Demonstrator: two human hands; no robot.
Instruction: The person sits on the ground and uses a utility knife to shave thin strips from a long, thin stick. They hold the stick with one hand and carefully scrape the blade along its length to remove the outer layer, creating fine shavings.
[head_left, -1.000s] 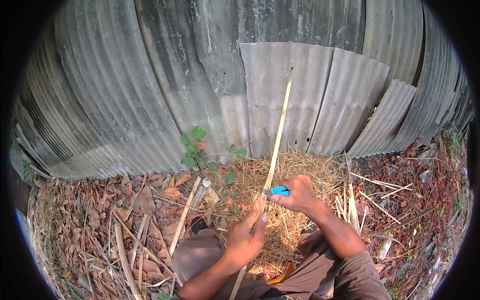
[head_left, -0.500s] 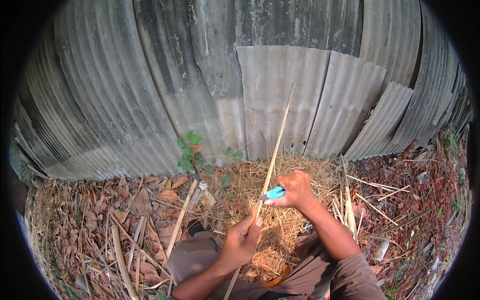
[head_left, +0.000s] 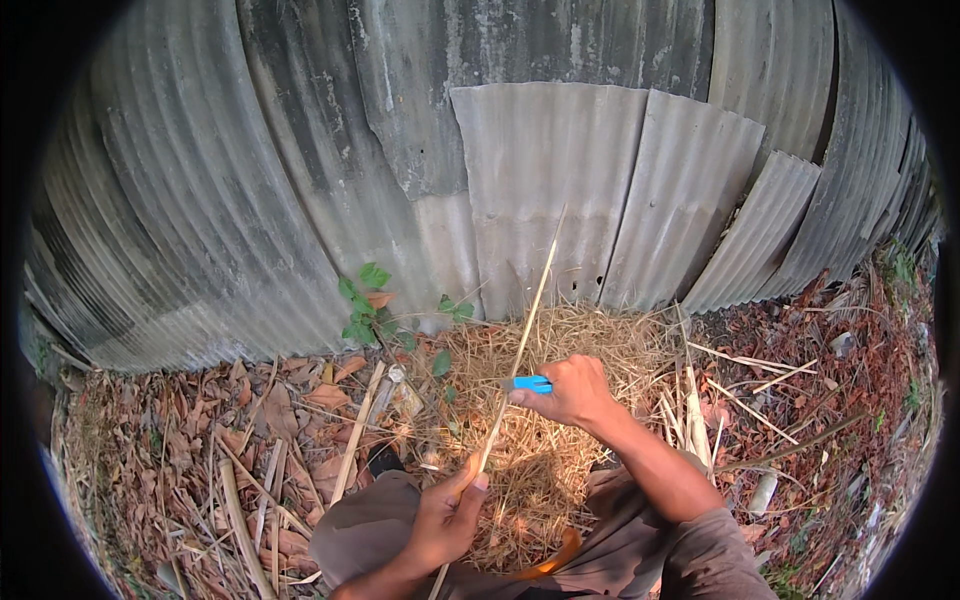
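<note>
A long, thin bamboo strip [head_left: 537, 308] slants away from me, its pointed far end in front of the corrugated wall. My left hand [head_left: 447, 515] is closed round the strip low down, thumb on top, and its near end runs on below that hand. In my right hand [head_left: 574, 390] is a blue-handled cutter knife [head_left: 530, 384], gripped in the fist. The knife's head lies across the strip, farther up than my left hand. The blade's edge is too small to make out.
Pale shavings [head_left: 540, 450] heap between my knees. Corrugated grey sheets [head_left: 550, 180] stand as a wall ahead, with a small green plant [head_left: 365, 305] at their foot. Split bamboo pieces [head_left: 236, 520] lie among dry leaves [head_left: 180, 430] on the left; more sticks [head_left: 695, 410] lie right.
My left hand has drawn the strip down toward me, and its far tip is lower. The gap between my left hand and the knife has widened.
</note>
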